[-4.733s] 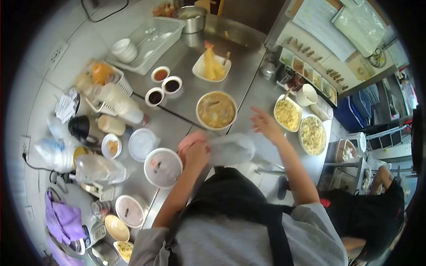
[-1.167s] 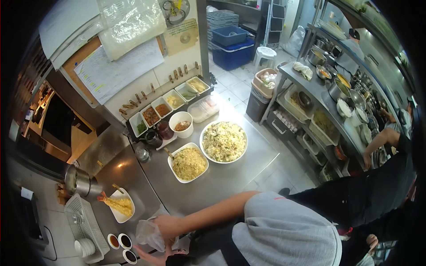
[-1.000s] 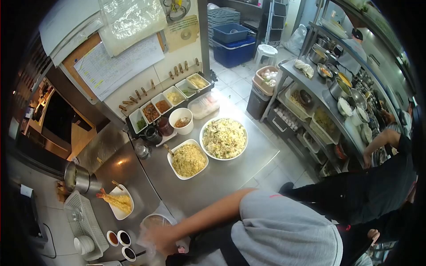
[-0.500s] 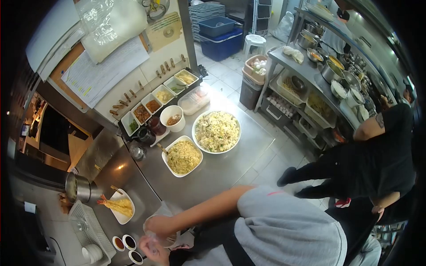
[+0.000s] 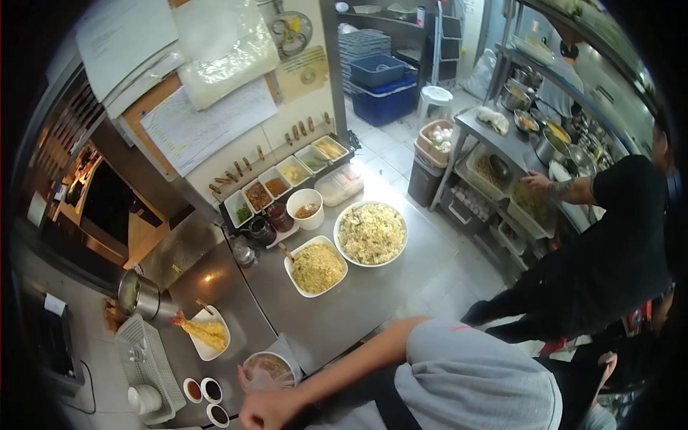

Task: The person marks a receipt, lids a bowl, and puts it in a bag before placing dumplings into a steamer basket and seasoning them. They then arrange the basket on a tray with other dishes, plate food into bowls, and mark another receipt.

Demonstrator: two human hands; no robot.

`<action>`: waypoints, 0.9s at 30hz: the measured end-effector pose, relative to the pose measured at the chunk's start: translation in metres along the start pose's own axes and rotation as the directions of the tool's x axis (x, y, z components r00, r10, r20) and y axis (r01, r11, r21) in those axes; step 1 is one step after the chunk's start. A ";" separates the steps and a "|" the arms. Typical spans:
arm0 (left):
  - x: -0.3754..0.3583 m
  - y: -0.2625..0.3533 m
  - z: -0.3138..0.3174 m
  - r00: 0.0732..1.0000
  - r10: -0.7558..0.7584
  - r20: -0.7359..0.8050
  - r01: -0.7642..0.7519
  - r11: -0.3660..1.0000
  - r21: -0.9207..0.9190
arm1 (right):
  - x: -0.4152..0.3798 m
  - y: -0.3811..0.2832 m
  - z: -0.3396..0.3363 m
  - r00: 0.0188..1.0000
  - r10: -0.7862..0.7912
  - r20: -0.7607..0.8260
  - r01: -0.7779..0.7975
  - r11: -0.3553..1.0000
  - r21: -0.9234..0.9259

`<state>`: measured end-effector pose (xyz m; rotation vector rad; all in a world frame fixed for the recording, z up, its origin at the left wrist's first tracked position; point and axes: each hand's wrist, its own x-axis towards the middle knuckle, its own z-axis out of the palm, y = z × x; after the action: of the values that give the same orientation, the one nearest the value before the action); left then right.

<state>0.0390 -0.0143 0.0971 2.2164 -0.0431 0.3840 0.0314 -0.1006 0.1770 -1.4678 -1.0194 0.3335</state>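
Note:
A round container [image 5: 271, 367] with brownish contents stands at the bottom centre, with clear plastic [image 5: 288, 352] around it. My left hand [image 5: 252, 375] is at its left rim, fingers pinched on the plastic and partly blurred. My right hand [image 5: 269, 410] is closed just below the container; what it holds is too small to tell. Left of them, a white dish [image 5: 223, 331] bears fried prawns [image 5: 203, 332]. Three small sauce cups [image 5: 212, 390] are beside the container. Farther up stand a square bowl of crumbs [image 5: 317, 265] and a round bowl of fried rice [image 5: 371, 233].
Topping trays [image 5: 275, 186] line the wall, with a white tub [image 5: 306, 209] and jars beside them. A plastic basket [image 5: 147, 369] and a metal pot [image 5: 140, 294] are at the left. A co-worker in black [image 5: 616, 222] stands by the shelves [image 5: 466, 118] at the right.
The view has shifted, so the table appears farther right. My right hand has moved from over the container to below it, uncovering its contents. The co-worker's arm now reaches toward the shelves.

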 end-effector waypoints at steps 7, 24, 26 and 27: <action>-0.006 -0.030 0.003 0.992 -0.123 -0.032 0.126 0.986 0.111 | -0.033 0.070 0.013 0.995 0.101 0.026 -0.019 0.419 -0.908; -0.027 -0.014 -0.019 0.966 0.224 0.127 -0.246 0.948 0.202 | -0.020 0.067 -0.064 0.775 0.601 0.195 -0.467 0.753 -0.463; -0.031 -0.014 -0.018 0.959 0.270 0.083 -0.281 0.942 0.186 | -0.021 0.072 -0.062 0.601 0.732 0.320 -0.786 0.615 0.068; -0.031 -0.015 -0.018 0.953 0.296 0.060 -0.302 0.937 0.179 | -0.028 0.085 -0.054 0.539 0.757 0.369 -0.831 0.409 0.377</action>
<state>0.0072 0.0056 0.0867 2.4063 -0.3801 0.5379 0.0882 -0.1442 0.1004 -1.3301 -0.1686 1.3412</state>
